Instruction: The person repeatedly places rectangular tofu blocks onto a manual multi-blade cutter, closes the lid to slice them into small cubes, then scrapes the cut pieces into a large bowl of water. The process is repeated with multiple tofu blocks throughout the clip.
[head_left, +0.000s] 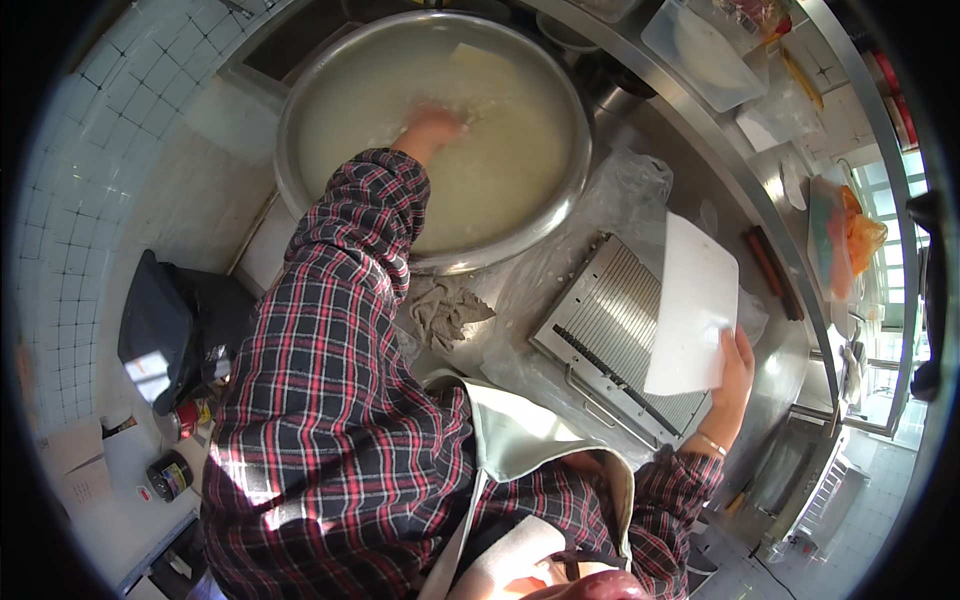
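Note:
My left hand (435, 124) is blurred, partly sunk in the cloudy liquid (495, 172) of a large round metal basin (465, 261). Small white pieces (476, 112) float around its fingers; whether they grip anything is hidden. Near the basin's far rim, a pale flat slab (480, 60) shows at the surface. My right hand (735, 367) grips the near right edge of a white plastic sheet (694, 307), which is tilted up. Beneath and left of that sheet lies a metal slotted cutter frame (600, 307) with parallel bars and wire handles, partly covered by the sheet.
Clear plastic film (525, 337) spreads under the frame. A crumpled grey-brown cloth (446, 311) lies below the basin. A steel shelf edge (720, 135) curves along the right, holding plastic tubs (705, 52). At left stand a dark bin (187, 322) and a jar (169, 476).

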